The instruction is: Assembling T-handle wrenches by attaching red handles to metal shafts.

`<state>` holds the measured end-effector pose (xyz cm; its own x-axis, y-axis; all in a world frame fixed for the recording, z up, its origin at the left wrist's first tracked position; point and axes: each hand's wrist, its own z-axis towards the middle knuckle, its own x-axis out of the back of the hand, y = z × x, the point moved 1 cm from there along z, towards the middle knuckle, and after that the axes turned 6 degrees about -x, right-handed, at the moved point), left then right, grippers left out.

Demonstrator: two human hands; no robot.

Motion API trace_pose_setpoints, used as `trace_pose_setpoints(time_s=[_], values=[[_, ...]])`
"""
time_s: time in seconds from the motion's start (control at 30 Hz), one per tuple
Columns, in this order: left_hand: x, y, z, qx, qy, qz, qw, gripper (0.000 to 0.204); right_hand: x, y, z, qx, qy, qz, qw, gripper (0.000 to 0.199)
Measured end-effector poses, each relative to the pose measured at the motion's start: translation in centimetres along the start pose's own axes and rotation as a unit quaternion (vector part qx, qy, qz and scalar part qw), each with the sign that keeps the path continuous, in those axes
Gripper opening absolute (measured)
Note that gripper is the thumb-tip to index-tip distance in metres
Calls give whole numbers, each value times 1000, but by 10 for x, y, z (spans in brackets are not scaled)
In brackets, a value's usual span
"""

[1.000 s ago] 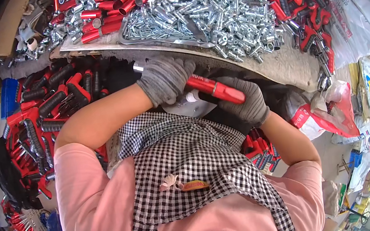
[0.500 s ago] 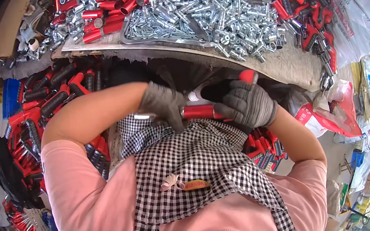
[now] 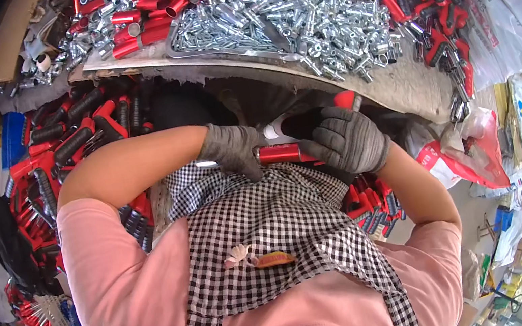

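A red tubular tool [image 3: 280, 154] lies crosswise in front of my checked apron, between my two grey-gloved hands. My left hand [image 3: 233, 149] is wrapped round its left part, where a bright metal end [image 3: 206, 164] pokes out past the glove. Round the right part my right hand [image 3: 348, 142] is closed, fingers folded over it. Just above those knuckles sticks up a rounded red piece [image 3: 345, 100]; whether it belongs to the same tool I cannot tell. Both palms and the parts inside them are hidden.
Ahead is a worktable [image 3: 423, 86] heaped with silvery metal fittings [image 3: 327, 23], a tray of screws [image 3: 220, 33] and red tubes [image 3: 177, 2]. Red tools with black ribbed grips [image 3: 73, 141] pile up at my left. On the right hangs a red-and-white bag [image 3: 465, 158].
My left hand, blurred before, is now sharp and sits slightly lower at the wrist, still round the tool. My right hand and the tool have hardly moved.
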<state>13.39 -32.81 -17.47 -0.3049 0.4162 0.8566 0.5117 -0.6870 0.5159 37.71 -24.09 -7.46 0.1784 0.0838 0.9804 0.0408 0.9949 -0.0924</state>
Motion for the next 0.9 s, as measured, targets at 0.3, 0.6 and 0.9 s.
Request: trace_pose_setpoints(time_s=[0.3,0.6,0.9], values=[[65,-6,24,203,-29,178,962,29,-75,-25,-15,-481,80,679,549,51],[58,-8,25,177,-8,-65,982,44,1,-6,-3,-296,-14,332,896,36],[55,6,25,254,-101,21,962,40,-32,-20,-1,-222,80,118,964,50]])
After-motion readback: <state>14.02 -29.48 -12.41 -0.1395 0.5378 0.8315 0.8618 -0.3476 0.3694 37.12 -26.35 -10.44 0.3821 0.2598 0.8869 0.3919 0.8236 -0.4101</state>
